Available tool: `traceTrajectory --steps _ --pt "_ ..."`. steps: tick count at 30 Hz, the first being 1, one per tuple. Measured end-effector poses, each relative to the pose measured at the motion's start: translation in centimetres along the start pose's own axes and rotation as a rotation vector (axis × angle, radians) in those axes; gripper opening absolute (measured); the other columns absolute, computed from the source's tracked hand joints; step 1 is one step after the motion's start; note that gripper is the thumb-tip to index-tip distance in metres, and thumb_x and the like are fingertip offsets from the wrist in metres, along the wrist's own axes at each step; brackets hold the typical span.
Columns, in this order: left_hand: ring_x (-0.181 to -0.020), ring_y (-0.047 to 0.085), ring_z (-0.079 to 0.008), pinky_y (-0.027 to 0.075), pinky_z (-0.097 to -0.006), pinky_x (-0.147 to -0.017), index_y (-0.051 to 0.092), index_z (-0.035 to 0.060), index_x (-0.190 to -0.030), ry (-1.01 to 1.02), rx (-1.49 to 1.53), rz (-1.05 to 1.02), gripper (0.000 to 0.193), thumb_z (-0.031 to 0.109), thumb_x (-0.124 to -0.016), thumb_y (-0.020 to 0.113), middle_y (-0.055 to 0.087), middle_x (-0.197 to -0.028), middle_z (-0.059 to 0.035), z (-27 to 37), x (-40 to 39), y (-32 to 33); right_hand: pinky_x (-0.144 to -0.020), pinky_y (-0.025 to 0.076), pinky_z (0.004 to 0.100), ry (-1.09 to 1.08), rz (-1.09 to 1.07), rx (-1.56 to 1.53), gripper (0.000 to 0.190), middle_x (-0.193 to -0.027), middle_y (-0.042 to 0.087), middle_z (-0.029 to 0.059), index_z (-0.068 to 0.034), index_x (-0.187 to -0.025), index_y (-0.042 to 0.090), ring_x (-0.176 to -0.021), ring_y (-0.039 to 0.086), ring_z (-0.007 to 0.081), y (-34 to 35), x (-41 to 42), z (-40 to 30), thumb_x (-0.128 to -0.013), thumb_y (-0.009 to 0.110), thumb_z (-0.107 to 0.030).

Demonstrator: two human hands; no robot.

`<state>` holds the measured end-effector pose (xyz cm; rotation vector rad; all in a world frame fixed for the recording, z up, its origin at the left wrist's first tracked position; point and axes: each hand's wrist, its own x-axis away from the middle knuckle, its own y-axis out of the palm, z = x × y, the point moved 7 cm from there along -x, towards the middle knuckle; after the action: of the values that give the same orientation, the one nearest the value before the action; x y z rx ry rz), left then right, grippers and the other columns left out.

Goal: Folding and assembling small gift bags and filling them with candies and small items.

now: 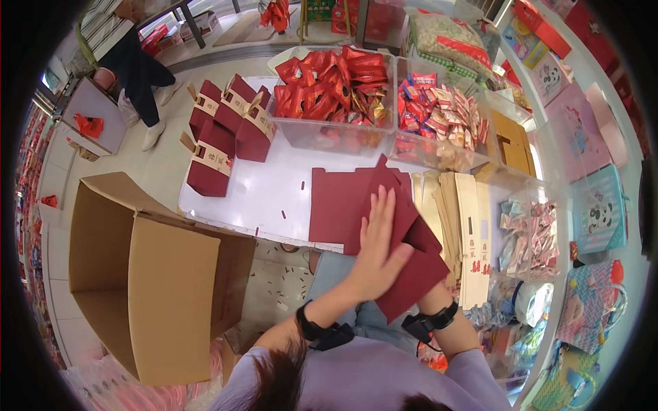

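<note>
My left hand (379,244) lies flat on a partly folded maroon paperboard gift box (419,269), its fingers extended and the thumb spread over a panel. My right hand is hidden beneath that box; its wrist (437,300) shows at the lower edge. Under the raised box, flat maroon box blanks (336,203) rest on the white table (257,205), reaching its front edge. To their right is a stack of cream paper bands (468,236) bearing red and dark print. Several finished maroon boxes (211,167) with such bands stand at the table's left end.
Clear plastic bins hold red candy packets (329,85), small wrapped sweets (442,110) and pastel packets (529,234). An open cardboard carton (169,298) stands left of my legs. Maroon scraps (282,214) dot table and floor. Another person (139,67) stands at the far left.
</note>
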<state>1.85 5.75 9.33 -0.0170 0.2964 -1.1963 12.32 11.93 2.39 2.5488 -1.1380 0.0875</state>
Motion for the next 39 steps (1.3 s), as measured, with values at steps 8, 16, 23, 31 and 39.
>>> traceTrajectory --steps 8,16,23,31,39 --pt "-0.15 0.005 -0.0467 -0.003 -0.0655 -0.113 0.021 -0.0005 -0.155 0.079 -0.416 0.334 0.082 0.043 -0.093 0.052 0.011 -0.161 -0.028 0.7 -0.1 -0.1 -0.109 0.039 0.0365 -0.003 -0.088 -0.249 0.07 -0.145 0.047 0.0125 -0.001 -0.148 0.036 -0.131 0.047 0.0232 3.1 1.3 1.2 -0.104 0.031 -0.055" --pt "-0.147 0.018 -0.0434 0.007 -0.0607 -0.114 0.027 0.0022 -0.153 -0.012 -0.69 0.513 0.084 0.041 -0.088 0.063 0.02 -0.158 -0.028 -1.2 -0.5 -3.7 -0.107 0.042 0.0374 0.049 -0.173 -0.517 0.071 -0.144 0.049 0.0124 -0.001 -0.147 0.038 -0.128 0.051 0.0239 0.9 2.5 0.0 -0.103 0.033 -0.057" --pt "-0.08 0.063 -0.0333 0.047 -0.0425 -0.072 0.057 -0.0023 -0.109 -0.339 -0.491 0.636 0.044 0.039 -0.095 0.061 0.064 -0.087 -0.0212 -5.8 -0.2 -8.0 -0.104 0.044 0.0383 0.088 -0.246 -0.746 0.072 -0.143 0.05 0.0122 -0.001 -0.146 0.039 -0.125 0.054 0.0245 -1.9 6.3 0.0 -0.102 0.035 -0.059" --pt "-0.05 0.04 -0.0089 0.035 -0.0297 -0.05 0.055 0.0012 -0.08 -0.339 -0.03 0.763 0.038 0.03 -0.104 0.05 0.05 -0.052 -0.0032 -6.5 0.4 -12.2 -0.101 0.048 0.0409 0.119 -0.209 -0.868 0.078 -0.141 0.052 0.012 -0.003 -0.145 0.041 -0.123 0.056 0.0261 0.7 -0.8 -3.0 -0.097 0.041 -0.065" --pt "-0.074 0.048 -0.0049 0.042 -0.0225 -0.068 0.057 0.0024 -0.1 -0.282 0.174 0.41 0.031 0.031 -0.106 0.047 0.057 -0.077 0.001 -5.0 -0.1 -8.6 -0.108 0.042 0.0408 0.046 -0.28 -0.63 0.067 -0.145 0.049 0.0099 -0.007 -0.147 0.037 -0.13 0.051 0.0233 -0.6 -0.7 0.3 -0.099 0.05 -0.051"
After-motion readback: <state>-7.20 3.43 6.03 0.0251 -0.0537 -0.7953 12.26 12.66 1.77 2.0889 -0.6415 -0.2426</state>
